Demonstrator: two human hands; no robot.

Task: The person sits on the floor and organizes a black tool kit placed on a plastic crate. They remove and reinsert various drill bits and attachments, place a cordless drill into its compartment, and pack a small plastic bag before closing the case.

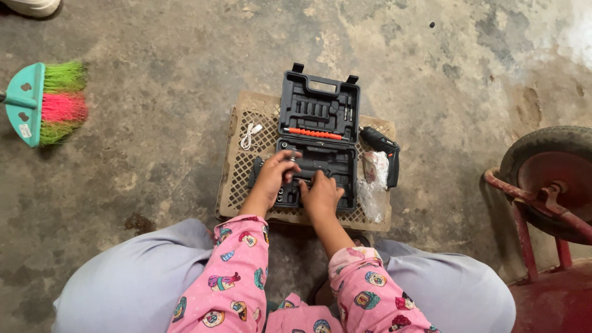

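Soft, even daylight fills the frame, brightest at the upper right where the concrete floor [481,74] washes pale. Shadows are faint and short. Focus is sharp at centre; edges bow slightly from wide-angle distortion

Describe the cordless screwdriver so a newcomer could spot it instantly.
Find the upturned beige plastic crate on the concrete floor, with the open black tool case on top. The cordless screwdriver lies just right of the case, beside crumpled clear plastic: black, pistol-shaped, orange accent.
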